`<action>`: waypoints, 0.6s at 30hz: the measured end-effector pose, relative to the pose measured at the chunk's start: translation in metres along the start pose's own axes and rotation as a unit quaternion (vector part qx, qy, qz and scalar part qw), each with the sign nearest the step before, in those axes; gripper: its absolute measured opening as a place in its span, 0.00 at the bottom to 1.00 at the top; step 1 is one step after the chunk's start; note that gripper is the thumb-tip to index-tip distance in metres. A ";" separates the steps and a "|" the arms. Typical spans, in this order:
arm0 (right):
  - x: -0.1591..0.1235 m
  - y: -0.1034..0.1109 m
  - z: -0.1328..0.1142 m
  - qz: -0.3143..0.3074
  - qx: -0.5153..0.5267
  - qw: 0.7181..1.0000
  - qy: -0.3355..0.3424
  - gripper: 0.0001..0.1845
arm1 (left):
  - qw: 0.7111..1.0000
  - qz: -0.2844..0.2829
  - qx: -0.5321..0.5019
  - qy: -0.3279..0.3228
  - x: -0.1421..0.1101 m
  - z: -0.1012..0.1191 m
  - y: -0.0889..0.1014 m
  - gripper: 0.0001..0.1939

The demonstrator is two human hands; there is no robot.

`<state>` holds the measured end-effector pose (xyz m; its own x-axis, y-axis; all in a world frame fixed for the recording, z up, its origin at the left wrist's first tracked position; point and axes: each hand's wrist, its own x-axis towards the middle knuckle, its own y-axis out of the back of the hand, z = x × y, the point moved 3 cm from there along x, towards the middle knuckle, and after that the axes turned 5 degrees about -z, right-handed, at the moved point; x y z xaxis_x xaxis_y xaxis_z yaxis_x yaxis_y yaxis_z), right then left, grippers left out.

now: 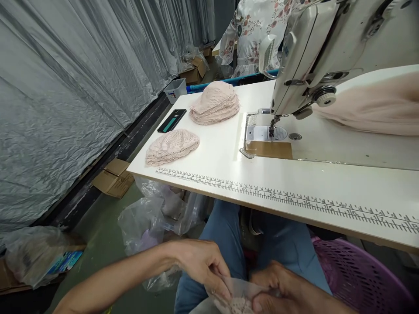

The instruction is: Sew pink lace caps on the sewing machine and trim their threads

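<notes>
Low in the picture, over my lap, my left hand (203,266) pinches the edge of a thin clear plastic bag (240,290) that holds a pink lace piece (238,305). My right hand (288,288) grips the same bag from the right, fingers curled round it. Both hands are below the edge of the white sewing table (229,172). On the table lie a single pink lace cap (172,147) and, further back, a stack of pink lace caps (215,103).
A white sewing machine (314,52) stands on the table's right, pink fabric (376,107) behind it. A phone (172,120) lies near the caps. A purple basket (363,279) is at my right, plastic bags (150,222) and cardboard boxes (113,178) on the floor. A person in a floral sleeve (252,30) sits beyond.
</notes>
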<state>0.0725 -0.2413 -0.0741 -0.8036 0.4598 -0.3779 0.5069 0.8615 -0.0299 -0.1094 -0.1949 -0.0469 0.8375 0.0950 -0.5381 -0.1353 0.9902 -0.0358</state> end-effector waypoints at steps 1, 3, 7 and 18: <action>0.001 -0.001 0.000 0.011 -0.019 1.000 -0.014 0.21 | 1.000 0.003 0.003 0.003 0.001 0.000 0.000 0.21; 0.002 -0.002 0.000 0.039 -0.049 0.997 -0.034 0.19 | 1.000 0.015 0.001 0.011 0.000 0.002 0.000 0.23; -0.005 0.001 0.001 0.046 -0.024 0.998 -0.019 0.18 | 0.997 0.054 -0.045 0.015 -0.008 0.002 -0.001 0.27; -0.005 -0.006 -0.005 0.007 0.110 0.993 0.038 0.24 | 0.987 0.131 -0.086 -0.018 -0.012 -0.001 -0.010 0.25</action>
<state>0.0717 -0.2476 -0.0673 -0.8126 0.4940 -0.3093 0.5679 0.7904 -0.2297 -0.1187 -0.2064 -0.0403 0.7795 0.3520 -0.5181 -0.4352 0.8993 -0.0439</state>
